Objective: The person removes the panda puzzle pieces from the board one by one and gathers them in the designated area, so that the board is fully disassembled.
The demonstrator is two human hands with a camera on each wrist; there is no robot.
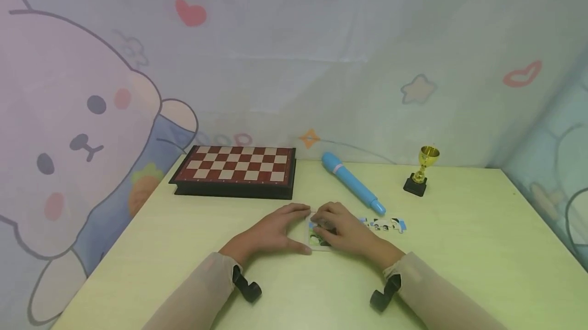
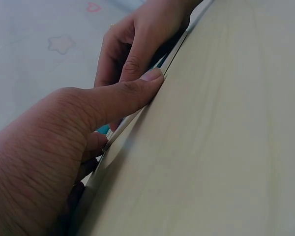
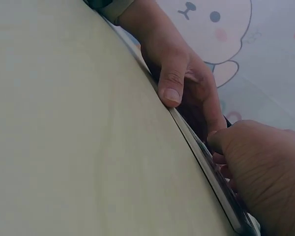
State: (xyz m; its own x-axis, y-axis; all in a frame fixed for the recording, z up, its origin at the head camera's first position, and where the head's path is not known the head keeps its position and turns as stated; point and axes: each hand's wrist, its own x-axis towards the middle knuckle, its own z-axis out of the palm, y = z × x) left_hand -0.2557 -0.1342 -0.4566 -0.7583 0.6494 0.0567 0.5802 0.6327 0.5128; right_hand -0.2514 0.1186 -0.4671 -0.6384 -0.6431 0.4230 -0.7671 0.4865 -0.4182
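A small jigsaw puzzle tray (image 1: 320, 249) with a pale rim and a green picture lies flat between both hands. My left hand (image 1: 275, 230) holds its left side, thumb at the front corner and fingers at the back. Over the picture, my right hand (image 1: 346, 233) bends its fingers with the tips on the tray, hiding much of it; whether they pinch a piece I cannot tell. Several loose puzzle pieces (image 1: 388, 225), white, black and blue, lie just right of that hand. In the right wrist view, the left thumb (image 3: 172, 93) touches the tray edge (image 3: 206, 167).
Behind the left hand sits a red-and-white chessboard box (image 1: 234, 189). A blue pen-shaped tube (image 1: 353, 184) lies slanted behind the right hand. Farther right, a small gold trophy cup (image 1: 419, 174) stands on a black base. A printed cloth (image 1: 294, 65) hangs behind the table.
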